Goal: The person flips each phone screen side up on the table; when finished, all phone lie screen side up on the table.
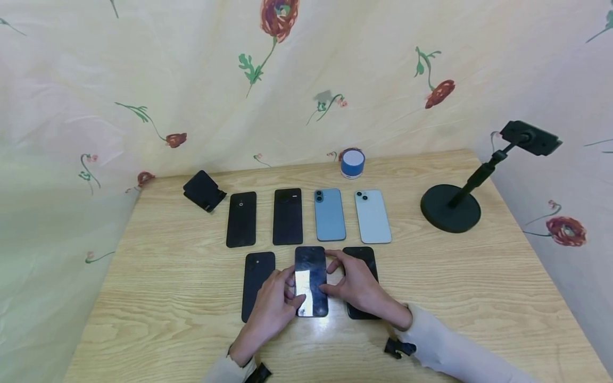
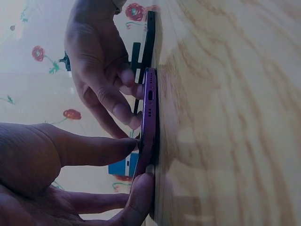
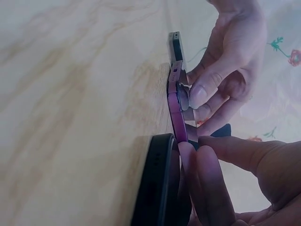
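Observation:
A smartphone (image 1: 311,282) with a dark glossy screen lies face up at the middle of the front row. Its side frame looks purple (image 2: 149,101) in the left wrist view. My left hand (image 1: 274,303) pinches its left edge, thumb over the screen's lower part and fingers along the side. From the right, my right hand (image 1: 356,282) grips the opposite edge, thumb on the screen and fingers near the top corner. Beneath the right hand lies a black phone (image 1: 361,311), partly hidden. A dark phone (image 1: 256,279) with its camera side up is just left of the left hand.
Behind stands a row: two black phones (image 1: 241,221) (image 1: 288,218), a blue phone (image 1: 330,215) and a pale blue phone (image 1: 373,217). A black folding stand (image 1: 203,190), a blue-and-white round container (image 1: 353,163) and a black stand with a round base (image 1: 451,208) are farther out.

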Action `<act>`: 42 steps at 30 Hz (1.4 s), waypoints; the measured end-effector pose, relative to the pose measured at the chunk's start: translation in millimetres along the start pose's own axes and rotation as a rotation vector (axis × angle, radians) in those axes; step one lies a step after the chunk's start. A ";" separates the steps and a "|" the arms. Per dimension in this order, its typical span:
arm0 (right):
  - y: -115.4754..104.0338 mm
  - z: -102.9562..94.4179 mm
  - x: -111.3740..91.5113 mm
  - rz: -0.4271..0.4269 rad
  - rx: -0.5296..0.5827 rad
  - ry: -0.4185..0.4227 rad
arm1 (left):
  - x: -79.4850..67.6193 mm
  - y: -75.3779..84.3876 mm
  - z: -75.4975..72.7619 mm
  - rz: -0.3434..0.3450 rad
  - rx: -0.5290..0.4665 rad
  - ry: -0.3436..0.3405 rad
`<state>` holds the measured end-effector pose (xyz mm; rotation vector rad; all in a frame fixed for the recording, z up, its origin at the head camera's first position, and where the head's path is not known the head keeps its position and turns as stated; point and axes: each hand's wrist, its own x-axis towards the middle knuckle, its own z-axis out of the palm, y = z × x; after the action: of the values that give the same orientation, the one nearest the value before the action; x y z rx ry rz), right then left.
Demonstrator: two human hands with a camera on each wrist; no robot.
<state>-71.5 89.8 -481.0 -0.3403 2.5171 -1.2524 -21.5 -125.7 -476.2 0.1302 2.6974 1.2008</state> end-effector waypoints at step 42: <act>-39.8 10.2 20.7 -0.127 -0.075 -0.135 | -14.1 -5.5 -25.5 -0.016 -0.058 0.080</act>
<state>-83.9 51.8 -458.3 -0.5900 2.4640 -1.1401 -13.0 -150.0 -461.7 0.0535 2.7226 1.3057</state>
